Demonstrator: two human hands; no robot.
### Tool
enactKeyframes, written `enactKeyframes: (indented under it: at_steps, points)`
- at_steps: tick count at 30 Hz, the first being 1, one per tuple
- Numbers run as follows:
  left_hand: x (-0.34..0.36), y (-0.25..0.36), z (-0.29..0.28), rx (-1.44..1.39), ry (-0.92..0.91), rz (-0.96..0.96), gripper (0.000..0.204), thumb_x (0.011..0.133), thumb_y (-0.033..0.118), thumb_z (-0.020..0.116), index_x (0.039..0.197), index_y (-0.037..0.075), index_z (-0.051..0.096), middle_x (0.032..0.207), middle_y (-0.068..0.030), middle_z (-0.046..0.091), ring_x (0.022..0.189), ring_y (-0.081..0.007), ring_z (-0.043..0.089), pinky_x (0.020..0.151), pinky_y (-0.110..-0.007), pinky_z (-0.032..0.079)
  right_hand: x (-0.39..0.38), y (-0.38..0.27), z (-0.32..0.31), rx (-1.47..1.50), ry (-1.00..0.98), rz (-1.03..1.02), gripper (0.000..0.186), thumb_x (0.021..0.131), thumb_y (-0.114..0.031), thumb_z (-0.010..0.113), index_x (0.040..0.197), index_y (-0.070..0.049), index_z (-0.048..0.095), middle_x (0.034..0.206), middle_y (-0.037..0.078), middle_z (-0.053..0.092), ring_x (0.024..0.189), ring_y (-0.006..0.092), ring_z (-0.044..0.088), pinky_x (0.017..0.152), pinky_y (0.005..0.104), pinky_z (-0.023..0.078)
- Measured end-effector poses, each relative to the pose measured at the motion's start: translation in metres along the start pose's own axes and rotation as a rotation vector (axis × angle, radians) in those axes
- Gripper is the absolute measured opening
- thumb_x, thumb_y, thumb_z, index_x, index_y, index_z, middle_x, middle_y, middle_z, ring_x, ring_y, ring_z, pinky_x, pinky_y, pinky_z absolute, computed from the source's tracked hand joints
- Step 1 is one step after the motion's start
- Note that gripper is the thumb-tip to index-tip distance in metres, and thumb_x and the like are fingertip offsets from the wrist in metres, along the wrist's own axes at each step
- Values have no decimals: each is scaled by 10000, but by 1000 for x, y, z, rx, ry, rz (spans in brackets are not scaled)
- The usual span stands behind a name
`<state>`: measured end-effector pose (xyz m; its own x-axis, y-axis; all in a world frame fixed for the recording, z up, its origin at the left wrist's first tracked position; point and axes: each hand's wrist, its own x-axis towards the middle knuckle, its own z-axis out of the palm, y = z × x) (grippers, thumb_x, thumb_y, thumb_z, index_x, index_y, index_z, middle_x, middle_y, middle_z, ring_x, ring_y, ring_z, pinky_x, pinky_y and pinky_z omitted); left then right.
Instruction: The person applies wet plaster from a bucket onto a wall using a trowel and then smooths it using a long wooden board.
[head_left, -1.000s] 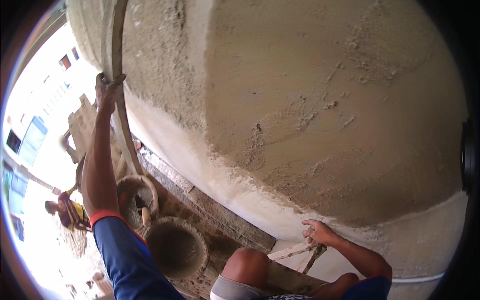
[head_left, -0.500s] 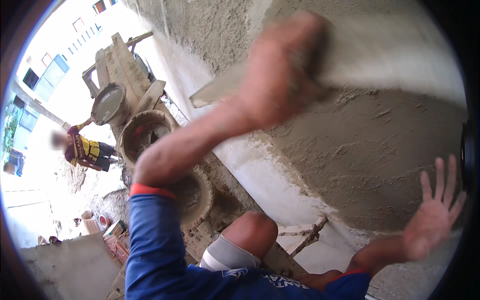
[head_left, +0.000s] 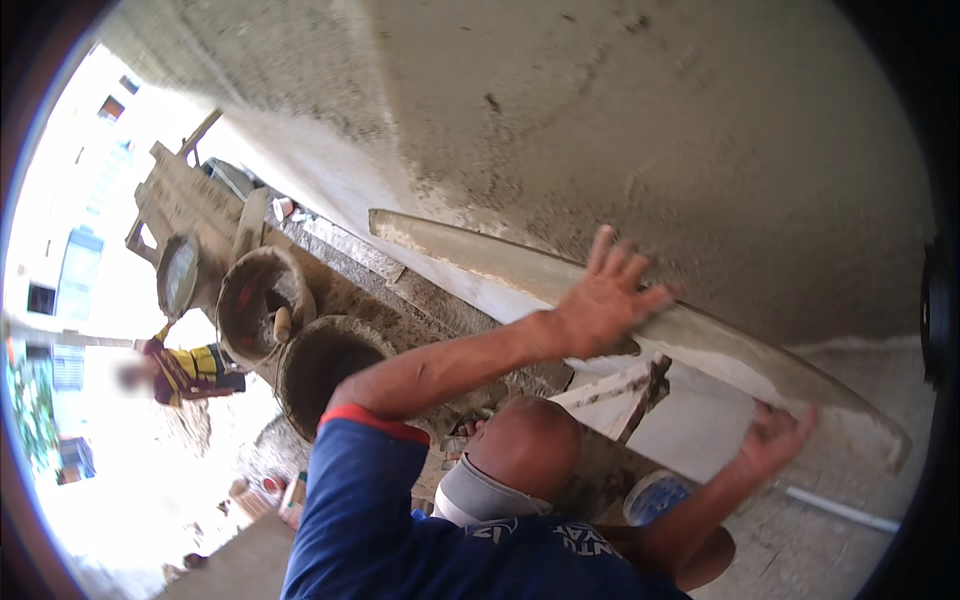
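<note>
At far left, a co-worker in a maroon and yellow top (head_left: 180, 372) stands beside three round buckets in a row; the middle bucket (head_left: 222, 312) holds a tool with a wooden handle (head_left: 282, 325). A blue shirt (head_left: 370, 490) with red-edged sleeves fills the lower centre, bearing white lettering (head_left: 585, 542) partly lost in folds. Above it a long board (head_left: 470, 255) slants down to the right before the plastered wall (head_left: 600, 120). The left hand (head_left: 612, 303) overlaps the board's middle, fingers spread apart. To its right, the right hand (head_left: 783, 432) lies at the board's lower edge, fingers partly curled; whether they clamp it cannot be told. A pale pipe (head_left: 840, 508) runs below.
</note>
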<state>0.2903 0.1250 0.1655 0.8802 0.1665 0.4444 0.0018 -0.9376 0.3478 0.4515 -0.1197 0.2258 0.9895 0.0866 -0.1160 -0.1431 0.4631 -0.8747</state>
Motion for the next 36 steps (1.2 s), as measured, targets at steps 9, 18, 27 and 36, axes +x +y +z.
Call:
enactKeyframes:
  at_steps: [9,18,27,36]
  points:
    - [-139,-54,176,-1482,474,-1989,745,808,400,599,1367,96,212,1370,-146,278,1199,-282,366,1000,-462,297,29,99,-104,-203,234,182,536,796,-353,557,1239,-107,384,1198,139,464,1085,364,467,779,517,448]
    - [-180,-123,318,-2039,889,-1862,498,787,494,579,1151,160,512,1117,-41,559,1023,-257,523,877,-476,429,39,206,-161,-193,208,349,451,812,-300,547,1177,-60,433,1098,149,521,959,345,556,734,503,496]
    - [-175,-235,387,-1633,677,-2024,308,832,420,517,1070,231,562,1112,-12,571,1037,-250,524,803,-532,431,98,324,-170,-167,362,485,400,771,-205,612,1132,-90,484,1107,109,507,961,307,547,731,480,524]
    - [-149,-232,492,-1775,470,-1973,255,905,304,391,1060,172,546,1105,-93,551,988,-331,532,792,-565,449,177,325,-165,-427,609,363,505,760,-202,659,1182,-17,452,1146,152,482,940,352,539,719,513,520]
